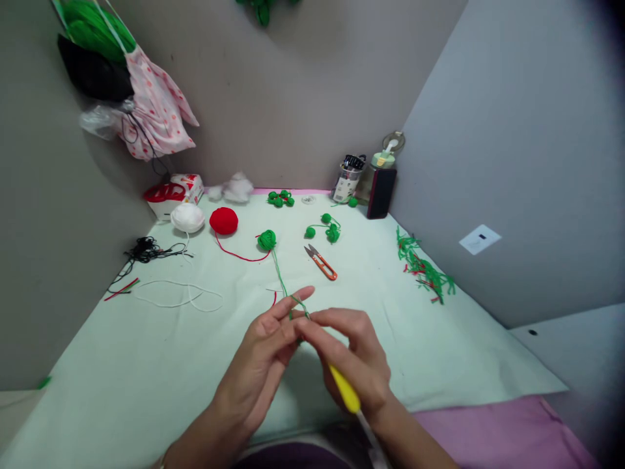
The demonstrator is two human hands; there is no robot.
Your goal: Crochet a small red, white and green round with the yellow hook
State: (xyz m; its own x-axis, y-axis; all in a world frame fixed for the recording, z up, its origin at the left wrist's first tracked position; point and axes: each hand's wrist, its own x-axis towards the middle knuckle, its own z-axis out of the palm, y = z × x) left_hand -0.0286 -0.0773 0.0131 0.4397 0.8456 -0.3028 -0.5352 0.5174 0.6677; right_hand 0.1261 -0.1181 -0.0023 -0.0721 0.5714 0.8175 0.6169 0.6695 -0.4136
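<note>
Green yarn (279,270) runs from a green yarn ball (266,240) down to my left hand (263,352), passing round its raised index finger. The thumb and other fingers of that hand pinch a small piece of green yarn work, mostly hidden. Close against it on the right, my right hand (354,358) grips a crochet hook by its yellow handle (344,389); the hook's tip is at the yarn between both hands. Orange thread snips (321,262) lie on the cloth beyond my hands.
Red (224,221) and white (187,217) yarn balls sit at the back left, near black cord (146,249). Small green balls (333,232) lie behind the snips. A pen tin (347,182) and phone (381,193) stand at the back right. Yarn scraps (424,270) lie right.
</note>
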